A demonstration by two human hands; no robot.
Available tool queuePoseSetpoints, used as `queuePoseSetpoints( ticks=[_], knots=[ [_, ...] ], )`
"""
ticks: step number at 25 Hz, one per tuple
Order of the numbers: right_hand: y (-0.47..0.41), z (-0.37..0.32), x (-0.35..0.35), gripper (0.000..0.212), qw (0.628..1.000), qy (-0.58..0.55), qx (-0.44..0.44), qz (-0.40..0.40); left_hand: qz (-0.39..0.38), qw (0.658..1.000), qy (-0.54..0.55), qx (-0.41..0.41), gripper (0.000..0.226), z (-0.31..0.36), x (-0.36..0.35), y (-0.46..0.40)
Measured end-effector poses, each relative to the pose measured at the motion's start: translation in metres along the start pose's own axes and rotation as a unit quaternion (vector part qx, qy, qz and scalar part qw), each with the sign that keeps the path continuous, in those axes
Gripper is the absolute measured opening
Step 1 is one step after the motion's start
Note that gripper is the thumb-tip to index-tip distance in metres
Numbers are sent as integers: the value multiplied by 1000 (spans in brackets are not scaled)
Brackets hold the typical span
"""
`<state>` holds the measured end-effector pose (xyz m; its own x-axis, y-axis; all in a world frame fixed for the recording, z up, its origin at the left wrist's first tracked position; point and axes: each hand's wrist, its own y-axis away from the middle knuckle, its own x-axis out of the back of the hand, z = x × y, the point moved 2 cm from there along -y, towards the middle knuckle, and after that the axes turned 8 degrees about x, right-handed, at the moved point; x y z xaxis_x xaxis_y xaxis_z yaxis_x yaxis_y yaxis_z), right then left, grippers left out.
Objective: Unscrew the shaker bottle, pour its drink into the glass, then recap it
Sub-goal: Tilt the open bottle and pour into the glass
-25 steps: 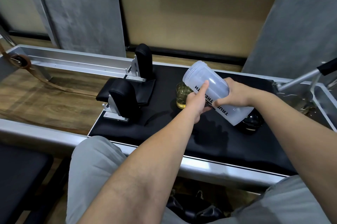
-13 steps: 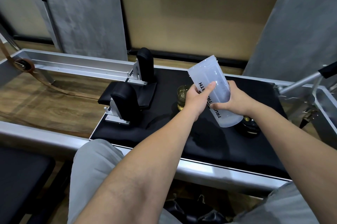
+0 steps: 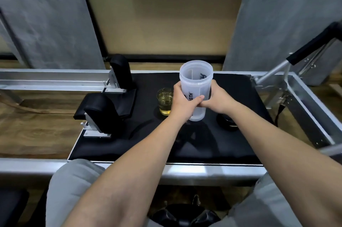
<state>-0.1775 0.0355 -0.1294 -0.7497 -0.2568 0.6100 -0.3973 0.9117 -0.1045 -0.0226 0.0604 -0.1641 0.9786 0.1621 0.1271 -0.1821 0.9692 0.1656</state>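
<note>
The translucent shaker bottle (image 3: 195, 86) stands upright and uncapped on the black padded carriage (image 3: 185, 143), looking empty inside. My left hand (image 3: 182, 102) wraps its left side, thumb across the front. My right hand (image 3: 217, 100) grips its right side. A small glass (image 3: 165, 101) holding yellow drink stands just left of the bottle, partly behind my left hand. The black cap (image 3: 227, 122) lies on the carriage to the right of the bottle, under my right wrist.
Two black shoulder rests (image 3: 103, 110) stand at the carriage's left end. Metal rails (image 3: 51, 80) frame the machine, and a padded foot bar (image 3: 312, 45) rises at the right. Wood floor (image 3: 37, 119) shows on the left. My knees lie below the near rail.
The bottle swung from tilted mouth-down over the glass back to upright and came down onto the carriage. Both hands stayed on it.
</note>
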Motion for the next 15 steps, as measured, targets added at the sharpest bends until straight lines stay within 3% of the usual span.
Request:
queuePoseSetpoints(
  ticks=[5, 15],
  knots=[
    [0, 29, 2, 94, 997, 3, -69, 16, -25, 999, -36, 17, 81, -5, -14, -12],
    [8, 80, 0, 91, 991, -16, -132, 25, -52, 993, -107, 27, 85, -26, -45, -19]
  ],
)
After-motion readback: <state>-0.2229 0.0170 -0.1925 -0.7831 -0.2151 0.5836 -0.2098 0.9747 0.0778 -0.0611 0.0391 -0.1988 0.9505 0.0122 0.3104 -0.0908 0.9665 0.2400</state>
